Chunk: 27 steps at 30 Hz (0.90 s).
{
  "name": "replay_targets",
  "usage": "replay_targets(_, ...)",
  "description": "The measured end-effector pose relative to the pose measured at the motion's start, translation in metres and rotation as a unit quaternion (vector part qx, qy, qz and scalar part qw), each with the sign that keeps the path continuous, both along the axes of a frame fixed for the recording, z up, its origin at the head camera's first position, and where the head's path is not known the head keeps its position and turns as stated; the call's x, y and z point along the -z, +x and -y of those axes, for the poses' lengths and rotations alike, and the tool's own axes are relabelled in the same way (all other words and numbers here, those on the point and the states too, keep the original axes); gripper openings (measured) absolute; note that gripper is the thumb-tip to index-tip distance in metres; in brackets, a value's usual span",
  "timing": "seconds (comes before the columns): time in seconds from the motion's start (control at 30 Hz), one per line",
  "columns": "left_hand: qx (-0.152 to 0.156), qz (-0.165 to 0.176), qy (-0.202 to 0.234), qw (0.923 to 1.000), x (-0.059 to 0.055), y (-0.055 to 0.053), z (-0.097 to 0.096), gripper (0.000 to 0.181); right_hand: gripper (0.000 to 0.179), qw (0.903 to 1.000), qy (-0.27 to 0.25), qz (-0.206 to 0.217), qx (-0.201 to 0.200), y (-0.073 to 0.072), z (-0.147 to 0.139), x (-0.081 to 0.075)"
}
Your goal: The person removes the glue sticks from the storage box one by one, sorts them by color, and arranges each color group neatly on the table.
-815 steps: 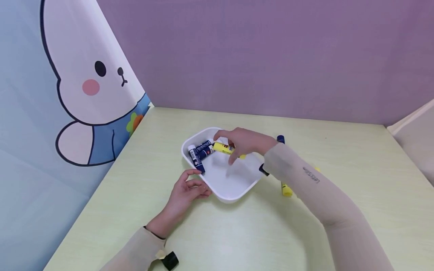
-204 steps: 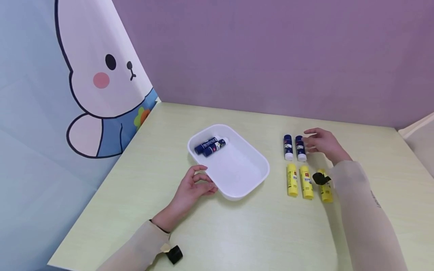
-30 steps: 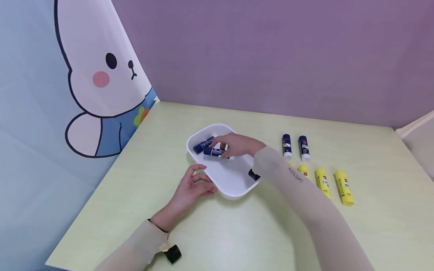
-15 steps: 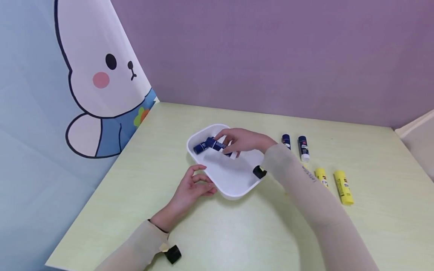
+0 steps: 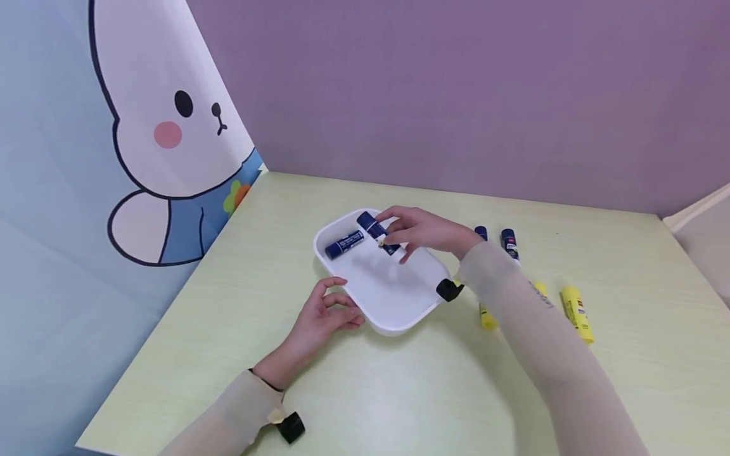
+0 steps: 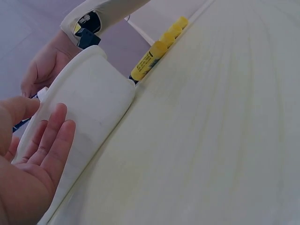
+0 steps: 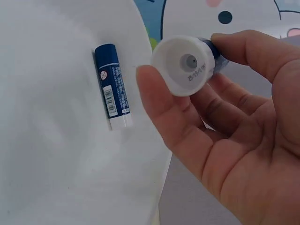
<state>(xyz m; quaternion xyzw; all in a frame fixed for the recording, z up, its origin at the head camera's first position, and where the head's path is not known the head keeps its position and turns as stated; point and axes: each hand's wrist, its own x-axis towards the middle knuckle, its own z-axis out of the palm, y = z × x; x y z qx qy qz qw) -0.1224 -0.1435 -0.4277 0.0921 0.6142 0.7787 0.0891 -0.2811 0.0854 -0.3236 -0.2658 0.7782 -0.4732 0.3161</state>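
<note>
My right hand [image 5: 424, 231] pinches a navy glue stick [image 5: 371, 225] between thumb and fingers, tilted over the white plastic tray [image 5: 393, 294]. In the right wrist view the glue stick's hollow white base [image 7: 183, 65] faces the camera. A second navy glue stick [image 5: 345, 245] lies inside the tray at its far left end; its barcode label shows in the right wrist view. My left hand [image 5: 310, 335] rests at the tray's near left side, fingers relaxed. In the left wrist view the left hand [image 6: 35, 159] has one fingertip at the rim and other fingers along the outer wall.
Right of the tray lie two navy glue sticks, one far left [image 5: 481, 233] and one beside it [image 5: 509, 242]. Nearer, yellow glue sticks lie in a row, including the rightmost [image 5: 577, 313]; my right sleeve [image 5: 530, 323] covers part of them. A purple partition [image 5: 456, 95] stands behind.
My right hand has lifted the navy glue stick from beside the other one, turned it and drawn it rightward. Over the longer span, glue sticks have been lined up on the table. The left hand stays put.
</note>
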Motion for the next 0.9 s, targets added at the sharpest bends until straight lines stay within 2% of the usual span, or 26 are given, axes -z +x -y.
replay_targets(0.13,0.001,0.006,0.000,1.0000,0.000,0.000,0.000,0.054,0.049,0.9988,-0.037,0.023,0.024,0.002,-0.007,-0.002)
replay_targets(0.27,0.002,0.003,-0.003,1.0000,0.000,-0.001,0.000,0.054,0.048,0.9969,-0.052,0.038,0.045,0.004,-0.013,-0.004)
replay_targets(0.63,0.003,-0.001,0.001,1.0000,-0.001,0.000,0.000,0.055,0.048,0.9938,-0.091,0.034,0.054,0.008,-0.033,0.003)
replay_targets(0.9,0.009,-0.011,0.012,0.9998,0.000,0.001,0.001,0.055,0.049,0.9901,-0.097,0.039,0.094,0.012,-0.052,0.004)
